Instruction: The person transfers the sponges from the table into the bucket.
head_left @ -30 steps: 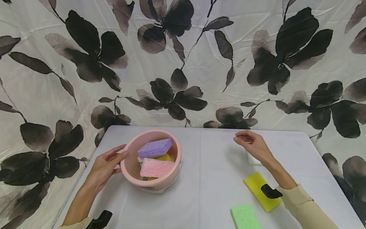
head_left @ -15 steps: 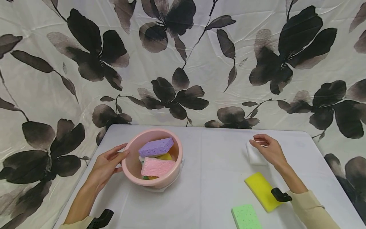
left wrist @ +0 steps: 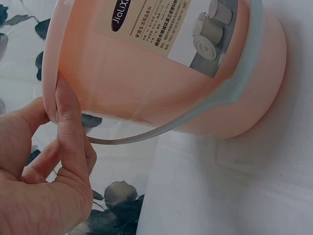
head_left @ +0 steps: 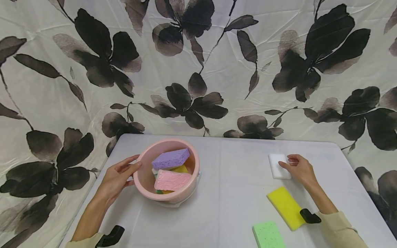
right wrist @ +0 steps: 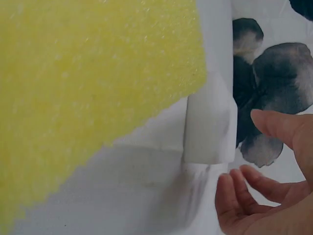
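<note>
My left hand [head_left: 117, 179] pinches the rim of a pink bucket [head_left: 141, 184] between thumb and fingers; the left wrist view shows the bucket's label [left wrist: 161, 29] and pale handle [left wrist: 225, 95]. Inside the bucket lie a purple sponge [head_left: 170, 159], a pink sponge [head_left: 172, 180] and partly hidden yellow pieces. On the right, my right hand [head_left: 301, 171] hovers at the right edge of a white sponge [head_left: 277, 167], thumb and fingers apart. In the right wrist view the white sponge [right wrist: 210, 125] sits close to the fingertips, with nothing between them.
A yellow scouring pad [head_left: 285, 206] lies nearer than the white sponge, under the right wrist's black camera mount [head_left: 310, 216]. A green sponge [head_left: 268, 235] is at the front edge of view. Floral cloth [head_left: 192, 62] hangs behind the white table [head_left: 198, 227].
My right hand has moved right and toward me, from left of the white sponge to its right side, uncovering it. The left hand stays on the bucket rim.
</note>
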`<state>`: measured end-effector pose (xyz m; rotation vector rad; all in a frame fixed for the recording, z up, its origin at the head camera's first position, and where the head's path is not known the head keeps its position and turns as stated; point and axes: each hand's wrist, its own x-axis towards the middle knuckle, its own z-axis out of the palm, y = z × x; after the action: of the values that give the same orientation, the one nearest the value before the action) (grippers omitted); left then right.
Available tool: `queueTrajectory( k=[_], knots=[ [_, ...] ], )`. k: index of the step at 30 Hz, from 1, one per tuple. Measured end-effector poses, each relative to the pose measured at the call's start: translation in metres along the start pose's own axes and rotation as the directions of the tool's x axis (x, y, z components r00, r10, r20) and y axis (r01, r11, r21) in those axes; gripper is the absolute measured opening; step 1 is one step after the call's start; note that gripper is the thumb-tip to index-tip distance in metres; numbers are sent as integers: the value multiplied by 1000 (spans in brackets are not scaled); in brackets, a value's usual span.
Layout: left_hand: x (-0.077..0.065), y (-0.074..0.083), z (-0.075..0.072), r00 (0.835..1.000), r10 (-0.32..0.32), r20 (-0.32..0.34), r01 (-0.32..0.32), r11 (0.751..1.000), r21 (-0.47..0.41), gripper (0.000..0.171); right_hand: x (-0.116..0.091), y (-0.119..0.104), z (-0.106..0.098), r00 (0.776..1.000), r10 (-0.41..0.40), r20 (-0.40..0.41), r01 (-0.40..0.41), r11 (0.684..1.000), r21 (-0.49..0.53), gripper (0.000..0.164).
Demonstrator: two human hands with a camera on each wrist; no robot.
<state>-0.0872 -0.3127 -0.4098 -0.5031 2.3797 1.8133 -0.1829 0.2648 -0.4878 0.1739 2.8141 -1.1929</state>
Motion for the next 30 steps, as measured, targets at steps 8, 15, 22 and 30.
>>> queueTrajectory(
  k=[8,15,22,30],
  knots=[
    [-1,0,0,1000,14,5,-14,1000,0,75,1,7,-2,994,17,105,-7,996,-93,69],
    [0,1,0,1000,11,3,-11,1000,-2,76,2,1,0,995,6,99,5,994,-108,63],
    [-1,0,1,1000,11,5,-11,1000,-2,75,3,-7,-7,997,-18,73,24,997,-77,51],
    [1,1,-1,1000,4,0,-4,1000,0,76,5,-14,-17,993,-45,111,48,998,-26,51]
  ],
)
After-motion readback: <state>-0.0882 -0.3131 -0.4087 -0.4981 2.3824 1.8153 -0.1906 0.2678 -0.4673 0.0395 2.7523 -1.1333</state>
